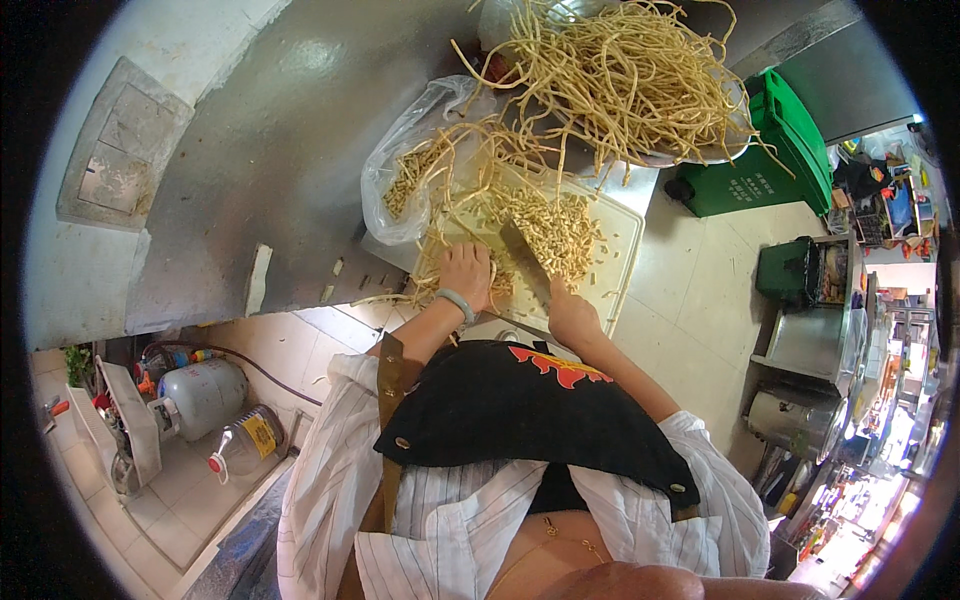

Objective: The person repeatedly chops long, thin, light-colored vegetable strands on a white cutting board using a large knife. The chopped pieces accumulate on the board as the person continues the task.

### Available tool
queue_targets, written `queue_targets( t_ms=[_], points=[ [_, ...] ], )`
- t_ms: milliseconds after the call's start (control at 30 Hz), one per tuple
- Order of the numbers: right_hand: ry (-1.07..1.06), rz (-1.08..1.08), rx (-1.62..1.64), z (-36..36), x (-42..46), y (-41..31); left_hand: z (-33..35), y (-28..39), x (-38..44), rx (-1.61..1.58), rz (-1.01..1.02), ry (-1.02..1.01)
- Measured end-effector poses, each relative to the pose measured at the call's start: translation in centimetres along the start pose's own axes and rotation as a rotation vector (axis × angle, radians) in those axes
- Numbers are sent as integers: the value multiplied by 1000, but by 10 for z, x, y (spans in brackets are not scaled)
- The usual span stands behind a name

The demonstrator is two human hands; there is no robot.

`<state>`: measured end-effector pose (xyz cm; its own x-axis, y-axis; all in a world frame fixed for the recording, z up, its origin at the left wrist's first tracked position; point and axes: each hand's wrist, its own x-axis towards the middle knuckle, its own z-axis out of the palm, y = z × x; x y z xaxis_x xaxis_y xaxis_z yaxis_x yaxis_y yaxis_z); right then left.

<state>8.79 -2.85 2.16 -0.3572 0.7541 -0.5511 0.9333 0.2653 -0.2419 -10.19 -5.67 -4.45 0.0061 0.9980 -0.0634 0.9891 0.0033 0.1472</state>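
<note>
In the head view a pale cutting board lies before me. My right hand grips a cleaver, its broad blade resting beside a heap of chopped long beans. Left of the blade, my left hand, with a pale bangle at the wrist, presses down over a bundle of uncut long beans; its fingertips partly hide them. Loose bean strands trail across the board's far side. A clear plastic bag holding cut pieces stands at the board's upper left.
A large basin heaped with long beans stands beyond the board. The metal worktop extends left. Right of it are a green wheeled bin and tiled floor. A gas cylinder and plastic jug stand lower left.
</note>
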Motion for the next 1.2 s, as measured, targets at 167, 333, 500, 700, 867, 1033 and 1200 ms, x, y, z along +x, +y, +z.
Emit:
queue_targets(
  t_ms=[167,333,500,700,867,1033,1200],
  points=[
    [69,-48,67,7,-1,11,0,2,1,34,-27,-34],
    [27,-39,33,2,3,10,2,2,1,24,-22,-3],
    [27,-28,62,12,5,3,1,1,0,-3,7,54],
    [5,-40,64,1,-3,-6,10,-2,0,27,11,112],
    [46,-88,89,10,3,0,8,-1,0,0,1,106],
    [52,-57,147,15,11,-2,5,-1,1,20,-3,106],
    [12,-33,150,24,20,-4,12,-1,1,-15,-7,162]
  ],
)
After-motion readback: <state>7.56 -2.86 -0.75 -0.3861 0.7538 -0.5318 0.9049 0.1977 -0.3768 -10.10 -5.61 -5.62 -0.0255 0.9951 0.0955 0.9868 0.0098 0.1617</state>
